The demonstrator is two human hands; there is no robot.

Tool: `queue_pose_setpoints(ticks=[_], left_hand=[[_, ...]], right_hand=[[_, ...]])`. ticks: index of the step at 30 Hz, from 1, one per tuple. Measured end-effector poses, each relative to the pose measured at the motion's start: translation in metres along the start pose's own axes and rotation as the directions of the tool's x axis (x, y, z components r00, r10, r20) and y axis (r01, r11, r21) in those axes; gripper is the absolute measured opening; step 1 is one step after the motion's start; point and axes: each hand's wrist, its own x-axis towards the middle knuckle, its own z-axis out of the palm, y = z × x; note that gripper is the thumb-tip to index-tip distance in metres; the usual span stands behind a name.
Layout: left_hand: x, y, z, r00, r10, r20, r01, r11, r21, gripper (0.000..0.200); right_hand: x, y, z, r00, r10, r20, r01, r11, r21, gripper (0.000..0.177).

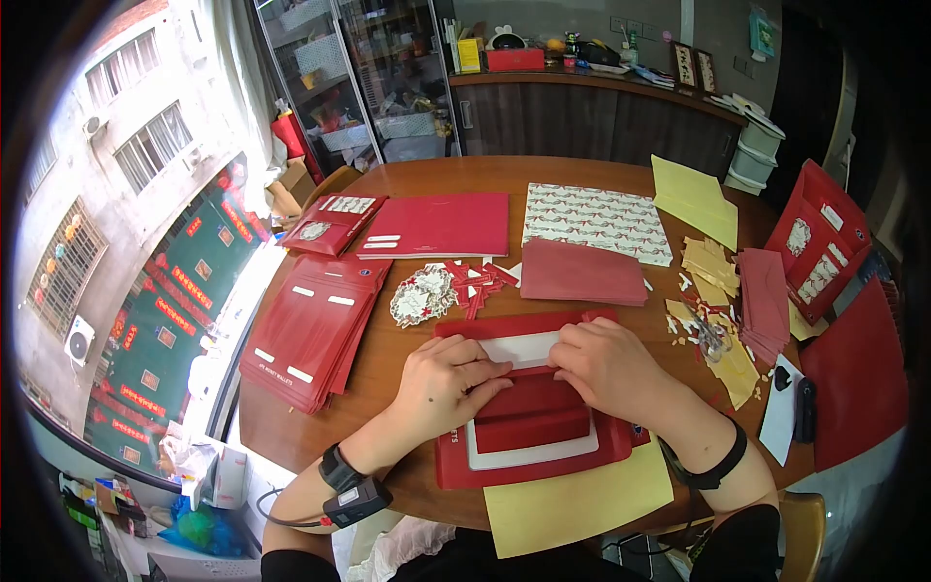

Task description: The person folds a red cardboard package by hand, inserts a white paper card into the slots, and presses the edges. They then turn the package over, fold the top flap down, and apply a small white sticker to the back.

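Observation:
In front of me lies a red printed card pack (621,441) with white panels showing at its top and bottom. On it sits a smaller dark red money wallet (533,427). My left hand (448,380) pinches the wallet's upper left edge, thumb and fingers together. Across from it, my right hand (603,361) has its fingers bent closed over the upper right edge. The fingertips partly hide the edge that they grip. Beneath the pack, a yellow sheet (582,509) sticks out toward me.
Left are stacked red packs (310,335); beyond lie cut-out tags (424,296), a large red folder (441,223) and a patterned sheet (593,221). Dark red envelopes (582,272) lie ahead. Yellow scraps (732,364), scissors (713,339) and an upright red pack (819,238) are right.

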Motion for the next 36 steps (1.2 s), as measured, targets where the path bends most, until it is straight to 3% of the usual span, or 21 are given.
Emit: queue_pose_setpoints(ticks=[6,9,12,13,16,22,26,36], left_hand=[[0.001,0.001,0.000,1.000,0.013,-0.010,-0.013,1.000,-0.002,0.017],[0.002,-0.001,-0.003,0.996,-0.080,-0.045,0.077,0.995,-0.059,0.020],[0.005,-0.006,-0.010,0.984,-0.101,-0.144,0.095,0.994,-0.044,0.018],[0.005,-0.008,-0.012,0.984,-0.101,-0.145,0.095,0.995,-0.043,0.018],[0.002,-0.013,-0.018,0.943,-0.170,-0.285,0.178,0.984,0.002,0.019],[0.005,-0.022,-0.022,0.872,-0.182,-0.455,0.213,0.977,0.019,0.017],[0.005,-0.022,-0.023,0.881,-0.163,-0.444,0.215,0.974,0.068,0.016],[0.006,-0.018,-0.018,0.887,-0.156,-0.435,0.189,0.981,0.034,0.017]], right_hand=[[-0.001,0.000,0.000,1.000,0.004,0.031,-0.003,1.000,-0.009,0.014],[0.004,-0.005,-0.003,0.995,0.066,-0.078,-0.063,0.997,0.033,0.015],[0.011,-0.005,-0.004,0.899,0.204,-0.387,-0.188,0.979,0.079,0.025],[0.011,-0.003,-0.005,0.899,0.203,-0.387,-0.187,0.979,0.079,0.025],[0.010,0.001,-0.006,0.837,0.403,-0.370,-0.301,0.904,0.303,0.020],[0.011,0.000,-0.008,0.818,0.452,-0.355,-0.287,0.857,0.428,0.027],[0.010,0.000,-0.008,0.845,0.403,-0.352,-0.280,0.893,0.351,0.031],[0.010,0.002,-0.001,0.834,0.458,-0.309,-0.268,0.824,0.499,0.037]])
